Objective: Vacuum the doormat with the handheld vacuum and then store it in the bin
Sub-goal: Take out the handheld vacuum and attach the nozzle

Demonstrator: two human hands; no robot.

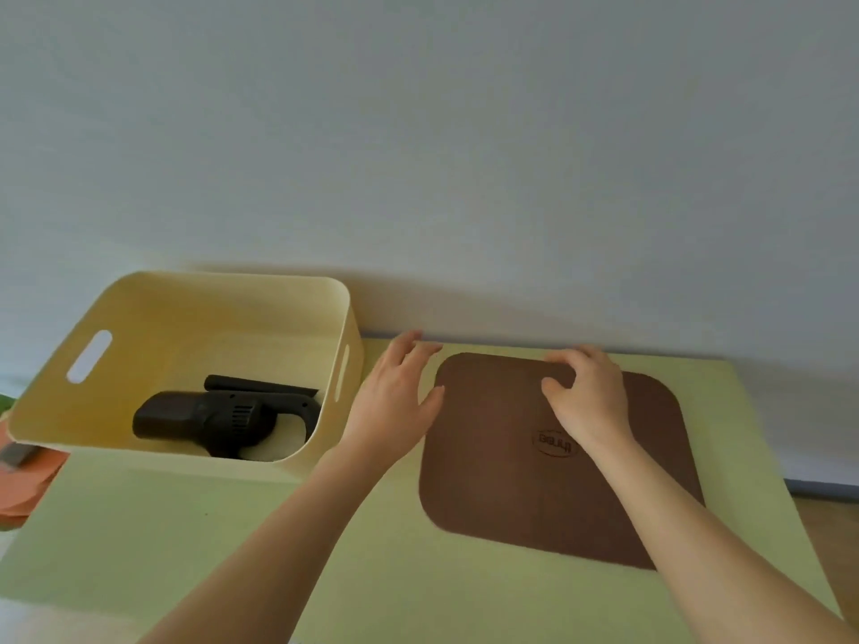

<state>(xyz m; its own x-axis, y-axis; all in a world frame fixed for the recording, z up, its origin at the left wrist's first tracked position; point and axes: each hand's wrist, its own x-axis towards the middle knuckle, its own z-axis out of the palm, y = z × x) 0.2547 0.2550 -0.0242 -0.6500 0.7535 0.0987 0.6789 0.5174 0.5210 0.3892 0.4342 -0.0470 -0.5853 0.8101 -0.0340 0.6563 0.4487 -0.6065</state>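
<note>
1. Pale green surface (325,574) fills the near view from 7 to 4 o'clock, with both bare forearms reaching across it towards 12.
2. At 10 o'clock on it stands the cream bin (186,318), open-topped, with a slot handle in each of its side walls.
3. At 3 o'clock from the bin, just beside it, the brown doormat (534,504) lies flat, with an oval logo near its middle.
4. Inside the bin the black handheld vacuum (214,416) lies on its side, handle towards 3 o'clock; a black tube (260,388) lies just beyond it at 12.
5. The left hand (395,402) is relaxed, fingers spread, holding nothing, its thumb touching the doormat's 9 o'clock edge.
6. The right hand (590,402) has its fingers curled at the doormat's 12 o'clock edge, thumb on top; whether it pinches the edge or only presses is unclear.
7. An orange sheet (23,490) shows at 9 o'clock, off the surface.
</note>
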